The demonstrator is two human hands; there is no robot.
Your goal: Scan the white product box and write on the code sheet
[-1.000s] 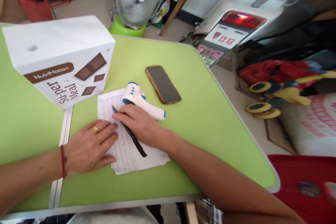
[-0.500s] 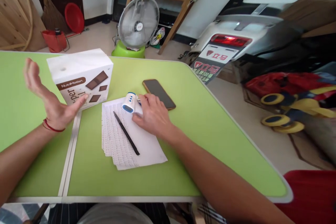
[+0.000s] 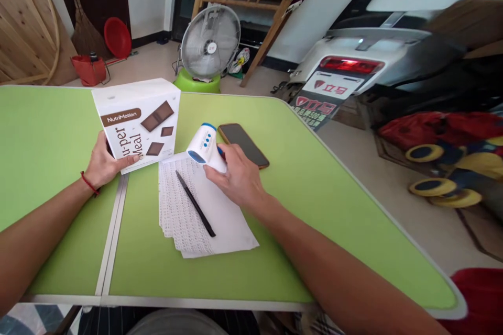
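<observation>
A white NutriMotion box (image 3: 136,125) with brown chocolate pictures stands at the left of the table. My left hand (image 3: 102,165) grips its lower left corner, the thumb across the front and the other fingers behind, partly hidden. Wrapped round the handle of a white and blue infrared thermometer (image 3: 204,144) is my right hand (image 3: 241,175). The thermometer appears raised a little over the top of several printed paper sheets (image 3: 231,230). On those sheets lies a black pen (image 3: 195,204), slanting. Just behind my right hand a dark phone (image 3: 245,144) rests flat.
The green table (image 3: 314,220) has a pale metal seam on the left. Beyond it stand a fan (image 3: 211,42) on a green stool, a wooden stand (image 3: 271,26) and a red basin (image 3: 118,37). A white scooter (image 3: 353,52) is parked at the right, near a red seat (image 3: 479,293).
My left hand, spread in front of the box before, has closed on its lower left corner. My right hand has lifted the thermometer slightly off the paper. The view has shifted a little.
</observation>
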